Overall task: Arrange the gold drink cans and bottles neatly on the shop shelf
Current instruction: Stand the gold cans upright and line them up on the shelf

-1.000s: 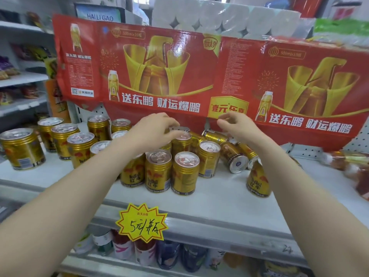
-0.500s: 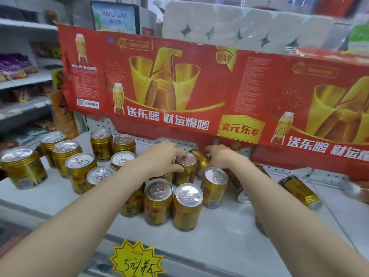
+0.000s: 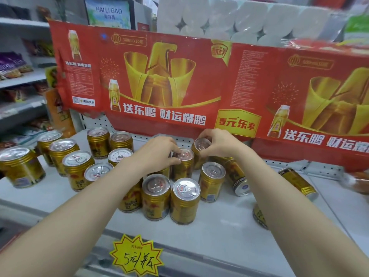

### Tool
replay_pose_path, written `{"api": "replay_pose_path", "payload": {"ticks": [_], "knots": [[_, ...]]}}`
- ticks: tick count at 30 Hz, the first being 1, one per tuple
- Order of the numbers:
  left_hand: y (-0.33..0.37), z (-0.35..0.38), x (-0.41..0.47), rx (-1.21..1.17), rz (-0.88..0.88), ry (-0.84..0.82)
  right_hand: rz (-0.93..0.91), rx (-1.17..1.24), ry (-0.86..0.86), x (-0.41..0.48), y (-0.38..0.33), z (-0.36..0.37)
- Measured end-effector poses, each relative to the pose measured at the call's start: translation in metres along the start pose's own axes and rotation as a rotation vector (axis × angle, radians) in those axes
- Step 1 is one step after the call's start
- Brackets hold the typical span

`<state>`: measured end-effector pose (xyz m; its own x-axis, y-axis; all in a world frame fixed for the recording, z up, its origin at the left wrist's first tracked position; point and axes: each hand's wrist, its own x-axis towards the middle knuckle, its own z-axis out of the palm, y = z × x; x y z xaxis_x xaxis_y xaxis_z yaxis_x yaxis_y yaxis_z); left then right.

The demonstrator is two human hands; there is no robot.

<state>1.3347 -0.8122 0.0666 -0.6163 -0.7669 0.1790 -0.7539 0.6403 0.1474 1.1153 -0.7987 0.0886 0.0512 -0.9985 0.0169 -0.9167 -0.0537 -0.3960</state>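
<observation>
On the white shelf (image 3: 219, 242) the gold cans (image 3: 184, 198) crowd the middle, and this looks like the straightening step. The left hand (image 3: 157, 154) curls over 1 rear can (image 3: 184, 163); the right hand (image 3: 221, 144) clamps its neighbour (image 3: 202, 145) at 1 o'clock, seemingly upright. Next: seat both in line, then stand the toppled cans (image 3: 238, 177) at 3 o'clock. A red banner (image 3: 179, 86) hangs at 12, price tag (image 3: 137, 256) at 6.

— What are the arms doing?
— Both bare forearms are stretching forward and angling in toward each other.
— And the hands?
— The left hand (image 3: 159, 151) is arching palm-down, its fingertips curling onto the rim of a short gold metal can (image 3: 184, 156). The right hand (image 3: 221, 142) is pinching the top of a second gold metal can (image 3: 202, 144) just beside it.
</observation>
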Motion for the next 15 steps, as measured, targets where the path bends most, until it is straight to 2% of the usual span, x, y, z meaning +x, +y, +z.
{"api": "replay_pose_path", "payload": {"ticks": [6,9,11,15], "knots": [[0.0,-0.002,0.003,0.004,-0.007,-0.003,0.042,0.129,-0.079,-0.003,0.01,-0.002],[0.003,-0.005,0.007,-0.013,-0.005,0.027,0.126,0.214,0.063,-0.007,0.027,-0.03],[0.01,-0.003,0.012,-0.016,0.019,0.052,0.22,0.115,0.141,-0.009,0.043,-0.047],[0.025,0.007,0.022,-0.044,0.103,0.017,0.354,-0.216,-0.064,-0.007,0.059,-0.038]]}}
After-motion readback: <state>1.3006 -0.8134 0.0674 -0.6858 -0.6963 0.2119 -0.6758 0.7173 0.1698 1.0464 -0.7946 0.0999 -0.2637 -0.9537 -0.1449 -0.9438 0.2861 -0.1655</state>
